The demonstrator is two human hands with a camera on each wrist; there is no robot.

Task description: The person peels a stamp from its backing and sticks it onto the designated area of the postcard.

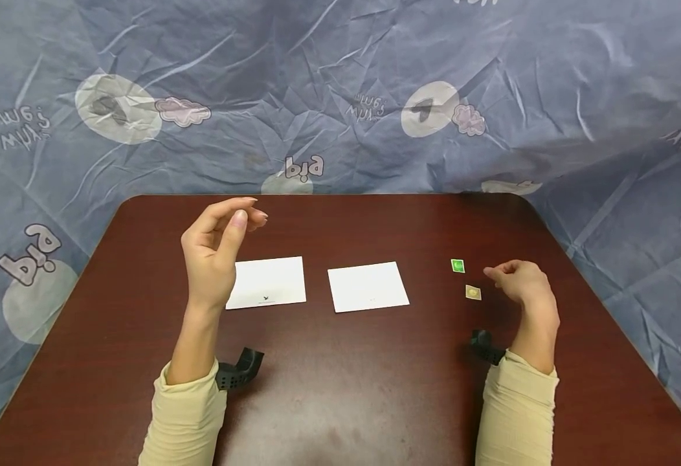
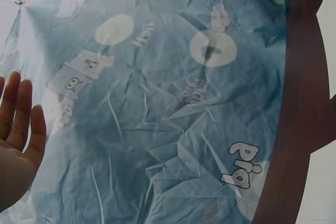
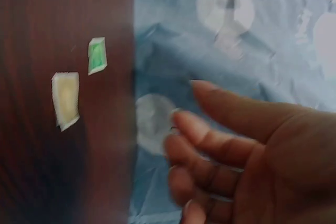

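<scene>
Hovering unclosed, loosely curved hands [image 1: 209,262] [image 1: 525,285] flank rectangular white cards [image 1: 276,278] [image 1: 368,287] and squarish stickers [image 1: 457,266] [image 1: 473,292].

Across the lower centre of the head view, a broad stretch of table [image 1: 349,369] leaves room between the left sleeve [image 1: 183,421] and the right sleeve [image 1: 515,421], with black brackets [image 1: 240,370] jutting in from both sides. At mid-frame a narrow lane parts the left card [image 1: 276,285] from the right card [image 1: 369,288]; a wider one separates that card from the green stamp [image 1: 457,266]. The right hand [image 1: 524,288] flanks both stamps at middle right
</scene>
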